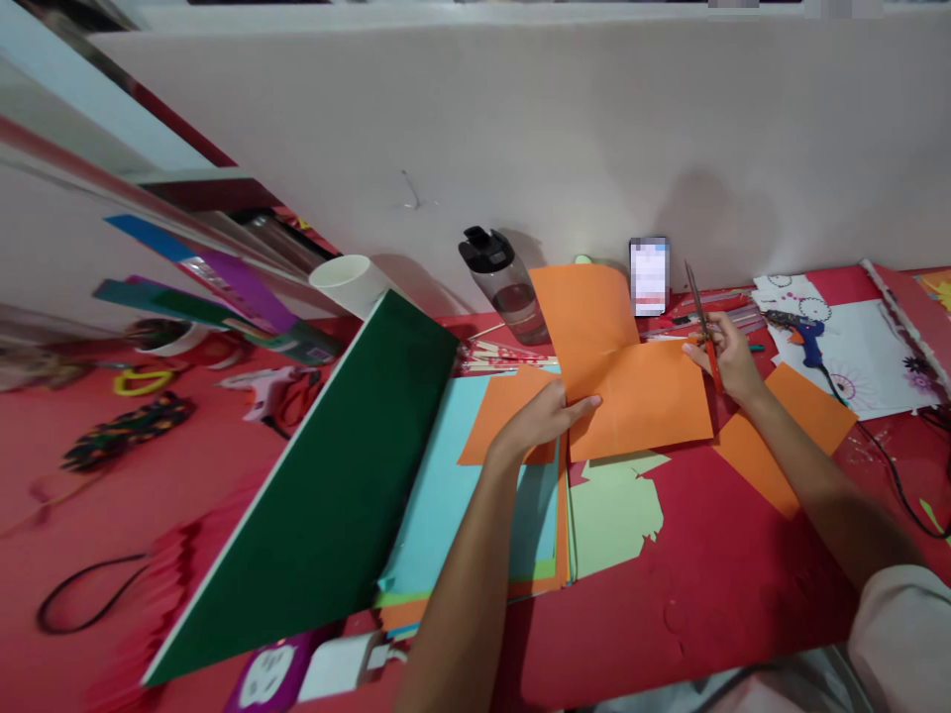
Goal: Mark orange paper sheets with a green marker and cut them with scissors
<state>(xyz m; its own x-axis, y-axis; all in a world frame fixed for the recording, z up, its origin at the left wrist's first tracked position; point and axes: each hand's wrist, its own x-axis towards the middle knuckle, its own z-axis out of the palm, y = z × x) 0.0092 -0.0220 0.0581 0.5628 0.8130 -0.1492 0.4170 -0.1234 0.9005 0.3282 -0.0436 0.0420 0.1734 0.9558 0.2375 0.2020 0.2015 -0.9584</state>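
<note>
A partly cut orange paper sheet (pixel 646 396) is held above the table, its left part standing up and curling back. My left hand (pixel 536 421) grips its left side, thumb lying over the front and the other fingers mostly hidden. My right hand (pixel 732 361) is closed around the scissors (pixel 699 302), whose blades point up and away; its fingertips are at the sheet's right edge. One orange piece (pixel 817 401) lies under my right forearm, another (pixel 490 421) left of my left hand. Ragged pale green paper (pixel 613 515) is below the sheet.
A dark green board (pixel 319 495) leans over the stack of coloured paper (pixel 438 515). Behind stand a water bottle (pixel 512 297), a white roll (pixel 349 282) and a phone (pixel 649 277). A blue glue gun (pixel 806 337) with a trailing cord lies at right, a pink glue gun (pixel 264 389) at left.
</note>
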